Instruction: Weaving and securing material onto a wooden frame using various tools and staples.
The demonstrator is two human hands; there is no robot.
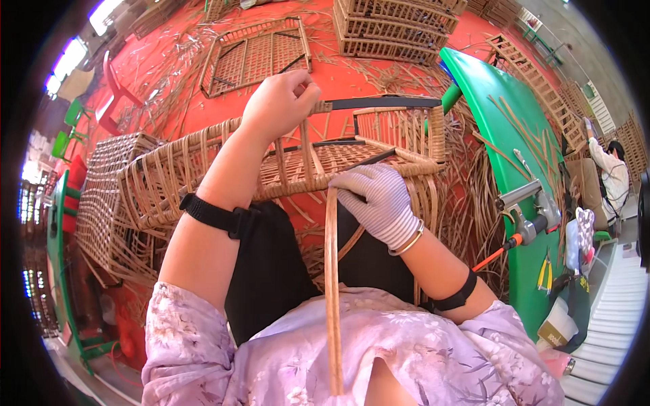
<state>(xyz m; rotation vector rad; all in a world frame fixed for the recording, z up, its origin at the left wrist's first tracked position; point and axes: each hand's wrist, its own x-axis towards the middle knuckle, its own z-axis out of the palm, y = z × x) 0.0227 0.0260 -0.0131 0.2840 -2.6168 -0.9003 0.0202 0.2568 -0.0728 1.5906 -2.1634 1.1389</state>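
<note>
A half-woven wicker basket (172,162) with a dark metal frame rests across my lap, its slatted side facing me. My bare left hand (284,101) is closed at the top rim, where wrapped wicker meets a bare stretch of dark frame bar (386,102). What its curled fingers hold, if anything, is hidden. Lower down, at the basket's near edge, my right hand (376,203) wears a striped glove. Its fingers pinch a long tan wicker strip (332,271), which hangs down over my shirt.
At right stands a green table (497,101) with loose strips, a power tool (528,213) and yellow-handled snips (544,274). Stacked baskets (396,34) and a flat woven panel (261,54) lie beyond. Another basket (112,196) stands at left. A co-worker (609,169) is far right.
</note>
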